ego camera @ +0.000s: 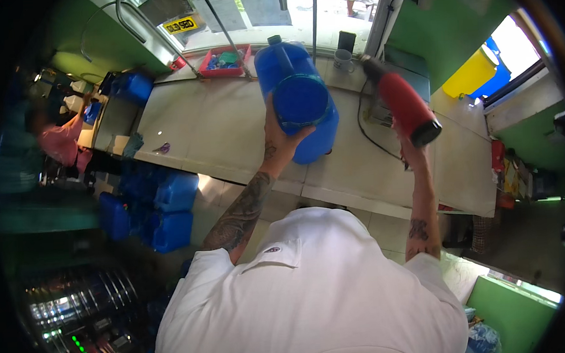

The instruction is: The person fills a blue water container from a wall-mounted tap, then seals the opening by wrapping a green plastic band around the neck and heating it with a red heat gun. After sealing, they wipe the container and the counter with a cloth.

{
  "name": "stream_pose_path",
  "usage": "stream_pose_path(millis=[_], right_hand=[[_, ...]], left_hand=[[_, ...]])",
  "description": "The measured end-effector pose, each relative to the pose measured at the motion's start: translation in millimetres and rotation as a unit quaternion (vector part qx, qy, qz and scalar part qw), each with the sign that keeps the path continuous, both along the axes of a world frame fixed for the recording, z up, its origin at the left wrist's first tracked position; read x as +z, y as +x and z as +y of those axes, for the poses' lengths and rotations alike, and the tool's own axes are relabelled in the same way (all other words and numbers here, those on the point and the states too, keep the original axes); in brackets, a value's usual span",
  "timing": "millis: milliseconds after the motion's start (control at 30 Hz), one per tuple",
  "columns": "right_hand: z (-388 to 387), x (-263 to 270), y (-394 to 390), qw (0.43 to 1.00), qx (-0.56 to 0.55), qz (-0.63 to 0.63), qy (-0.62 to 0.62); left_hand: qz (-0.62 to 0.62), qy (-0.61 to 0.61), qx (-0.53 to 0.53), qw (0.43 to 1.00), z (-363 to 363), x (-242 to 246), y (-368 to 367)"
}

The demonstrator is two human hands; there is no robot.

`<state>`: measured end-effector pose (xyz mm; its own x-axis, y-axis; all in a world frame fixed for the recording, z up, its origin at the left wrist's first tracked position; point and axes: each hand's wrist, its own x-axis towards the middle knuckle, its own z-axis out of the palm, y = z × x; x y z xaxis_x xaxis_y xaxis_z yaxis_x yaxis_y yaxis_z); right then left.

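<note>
A translucent blue water jug [325,132] is on the pale tiled counter in front of me. It has a moulded handle, a small cap [274,40] at its far end and a large round blue cap [301,100] facing me. My left hand [283,141] grips that large cap, thumb at its near right edge and fingers along its left side. In my right hand [410,147] is a red heat gun [402,95], raised over the counter to the right of the jug. Its dark nozzle points away from me, toward the window. A black cord [373,137] trails near it.
Purple-handled scissors [163,147] lie on the counter [204,116]. By the window are a red basket [225,60] of small items and a white mug [342,60]. Several blue jugs [170,210] stand on the floor at left, near a person in a pink shirt [63,141].
</note>
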<state>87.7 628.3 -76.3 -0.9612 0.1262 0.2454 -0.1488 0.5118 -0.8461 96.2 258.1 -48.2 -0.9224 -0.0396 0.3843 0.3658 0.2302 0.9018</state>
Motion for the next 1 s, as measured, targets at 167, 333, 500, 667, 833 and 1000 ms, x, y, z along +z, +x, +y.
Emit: stream_pose_path(millis=[167, 333, 500, 667, 833, 1000], right_hand=[[-31, 31, 100, 0.962, 0.066, -0.079, -0.254], [-41, 35, 142, 0.930, 0.051, -0.133, -0.340], [-42, 43, 153, 0.932, 0.045, -0.133, -0.333], [-34, 62, 156, 0.935, 0.048, -0.166, -0.309], [-21, 90, 145, 0.939, 0.057, -0.172, -0.293], [-19, 127, 101, 0.952, 0.059, -0.190, -0.233]], left_hand=[[0.008, -0.043, -0.001, 0.999, -3, -3, -3], [0.017, -0.061, 0.019, 0.998, -6, -6, -4], [0.015, -0.016, 0.005, 1.000, -8, -8, -2], [0.027, 0.009, -0.014, 0.999, -17, -7, 0], [0.027, -0.030, -0.034, 0.999, -33, -11, -2], [0.023, -0.033, -0.047, 0.998, -43, -16, -4]])
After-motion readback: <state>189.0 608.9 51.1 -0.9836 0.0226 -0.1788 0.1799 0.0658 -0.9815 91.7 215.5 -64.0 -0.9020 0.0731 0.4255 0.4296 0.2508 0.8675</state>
